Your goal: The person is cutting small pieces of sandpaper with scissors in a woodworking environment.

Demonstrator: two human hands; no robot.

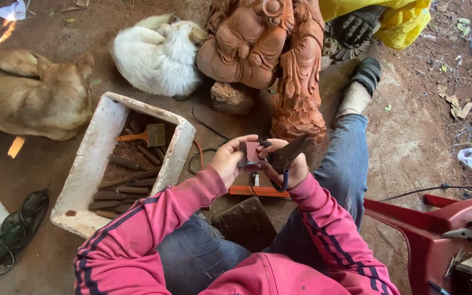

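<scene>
Both hands are together near the scene's middle: the left hand [228,161] grips a small reddish piece [251,151], the right hand [288,164] a dark tool [289,153], partly hidden. Two dogs [31,93] sleep far left.

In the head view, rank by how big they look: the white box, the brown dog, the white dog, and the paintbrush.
1. white box
2. brown dog, close to the box, so unsure
3. white dog
4. paintbrush
</scene>
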